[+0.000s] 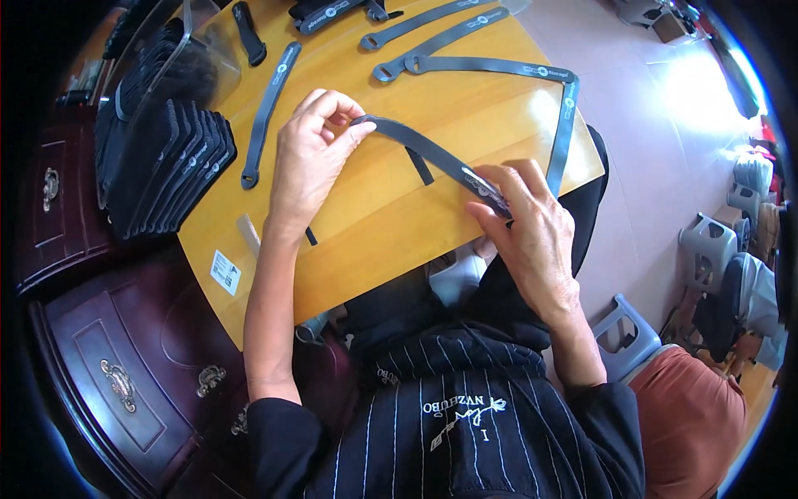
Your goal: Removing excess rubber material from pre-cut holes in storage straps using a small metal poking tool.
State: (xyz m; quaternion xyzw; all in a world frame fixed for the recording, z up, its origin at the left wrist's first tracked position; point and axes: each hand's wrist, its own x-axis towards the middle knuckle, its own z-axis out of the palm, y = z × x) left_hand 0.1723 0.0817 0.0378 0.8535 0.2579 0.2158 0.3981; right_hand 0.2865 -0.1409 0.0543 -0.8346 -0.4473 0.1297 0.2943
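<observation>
A dark grey strap with a pale printed mark spans the gap between my two hands, bowed above the wooden table. My left hand pinches its upper left end between thumb and fingers. At the lower right end, my right hand grips the strap near the printed part, thumb below and fingers above. Under the held strap lies a short black strip. Another small black strip shows beside my left forearm. To the left a loose strap with a slotted end lies flat.
Several more straps lie across the far right of the table, one bent over the right edge. A stack of folded black straps stands at the left edge beside a clear bin. Dark red drawers stand left; a grey stool stands right.
</observation>
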